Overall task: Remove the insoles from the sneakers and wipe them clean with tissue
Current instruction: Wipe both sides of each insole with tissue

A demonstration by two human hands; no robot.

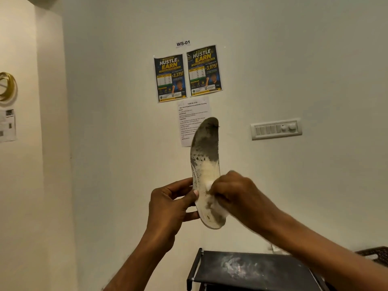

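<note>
Pale wall (294, 59) fills the view, and one insole (206, 156) is held up in front of it, upright and bowed, heel end down. Its upper half is stained dark grey; the lower half is paler with brown specks.

Two hands are on its lower part. The left hand (170, 204) has its grip clenched on the insole's left edge, thumb on the front face and fingers curled behind. The right hand (237, 194) is blurred; its grip is closed round one white tissue (220, 210), pressed against the right side of the insole's face near the heel.

On the wall behind the insole hangs one printed sheet (193, 114), partly covered by the insole's tip. Above it are two dark posters (170, 77), side by side, and above those one label (183, 43) reading WS-01. One switch plate (276, 129) sits to the right of the insole. At the left edge are one gold ring (7, 87) and one paper (7, 124) below it. Low down, under the right forearm, is one black shelf (252, 269) with a whitish smear, and a dark basket (375, 254) shows at the right edge.
</note>
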